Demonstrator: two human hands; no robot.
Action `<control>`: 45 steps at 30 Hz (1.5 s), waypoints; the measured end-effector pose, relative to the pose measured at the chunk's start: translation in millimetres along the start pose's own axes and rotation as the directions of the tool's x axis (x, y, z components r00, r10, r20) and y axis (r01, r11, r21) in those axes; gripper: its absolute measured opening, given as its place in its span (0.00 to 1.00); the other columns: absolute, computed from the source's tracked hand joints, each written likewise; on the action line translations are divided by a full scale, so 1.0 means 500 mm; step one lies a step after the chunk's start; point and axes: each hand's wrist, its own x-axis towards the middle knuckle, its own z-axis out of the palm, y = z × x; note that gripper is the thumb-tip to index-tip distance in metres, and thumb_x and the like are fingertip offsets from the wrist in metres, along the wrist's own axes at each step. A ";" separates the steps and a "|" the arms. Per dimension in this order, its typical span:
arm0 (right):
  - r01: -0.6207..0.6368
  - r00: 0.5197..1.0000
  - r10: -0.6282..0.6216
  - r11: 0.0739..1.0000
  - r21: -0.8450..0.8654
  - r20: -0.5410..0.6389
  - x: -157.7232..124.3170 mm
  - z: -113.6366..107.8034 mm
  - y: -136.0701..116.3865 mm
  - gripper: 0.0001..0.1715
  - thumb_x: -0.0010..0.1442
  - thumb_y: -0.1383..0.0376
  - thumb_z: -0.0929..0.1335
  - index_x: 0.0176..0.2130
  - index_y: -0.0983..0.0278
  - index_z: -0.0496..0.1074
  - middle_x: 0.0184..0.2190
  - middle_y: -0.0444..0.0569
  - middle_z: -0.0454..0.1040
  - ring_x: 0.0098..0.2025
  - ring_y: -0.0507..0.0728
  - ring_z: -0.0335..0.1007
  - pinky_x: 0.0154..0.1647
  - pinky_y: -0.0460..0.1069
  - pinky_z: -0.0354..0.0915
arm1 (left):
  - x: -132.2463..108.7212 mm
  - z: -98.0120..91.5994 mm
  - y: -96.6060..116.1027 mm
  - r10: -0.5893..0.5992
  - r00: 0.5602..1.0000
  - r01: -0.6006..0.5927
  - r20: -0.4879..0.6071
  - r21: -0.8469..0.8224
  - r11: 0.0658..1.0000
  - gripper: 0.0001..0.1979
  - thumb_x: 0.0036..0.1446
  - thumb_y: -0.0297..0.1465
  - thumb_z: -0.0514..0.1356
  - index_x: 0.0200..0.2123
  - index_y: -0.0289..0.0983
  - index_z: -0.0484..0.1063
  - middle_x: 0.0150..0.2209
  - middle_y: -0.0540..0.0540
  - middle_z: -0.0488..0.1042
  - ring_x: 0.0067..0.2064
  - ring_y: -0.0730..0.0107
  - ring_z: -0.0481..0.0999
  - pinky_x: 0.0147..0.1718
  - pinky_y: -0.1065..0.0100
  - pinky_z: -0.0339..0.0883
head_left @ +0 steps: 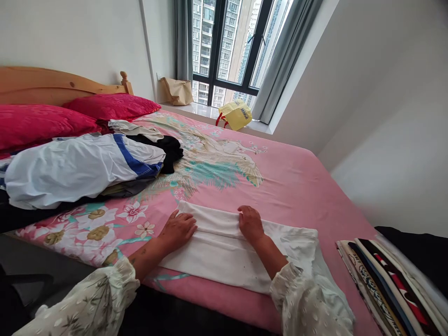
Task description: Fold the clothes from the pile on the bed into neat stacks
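Observation:
A white garment [217, 252] lies on the pink bed sheet at the near edge of the bed, folded over lengthwise into a long strip. Its right end is bunched and wrinkled. My left hand [179, 228] rests on the garment's left part with the fingers spread flat. Further right, my right hand [251, 223] lies on the folded-over far band, its fingers stretched across the cloth near the far edge. Neither hand grips anything that I can see. My right forearm and sleeve cover part of the cloth.
Loose clothes, with a white and blue garment [77, 168] on top, are heaped at the left before red pillows [112, 106]. A stack of folded clothes [392, 280] stands at the right. A yellow bag [236, 114] and brown paper bag [178, 91] sit by the window.

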 end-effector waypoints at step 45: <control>-0.742 0.598 0.768 0.423 0.520 0.230 -0.320 -0.165 0.331 0.18 0.51 0.53 0.68 0.22 0.64 0.65 0.16 0.44 0.66 0.17 0.50 0.61 0.18 0.45 0.55 | 0.136 0.095 0.383 0.505 0.861 -0.507 -0.058 -0.164 0.846 0.25 0.54 0.26 0.52 0.57 0.42 0.63 0.60 0.44 0.63 0.61 0.61 0.60 0.60 0.55 0.51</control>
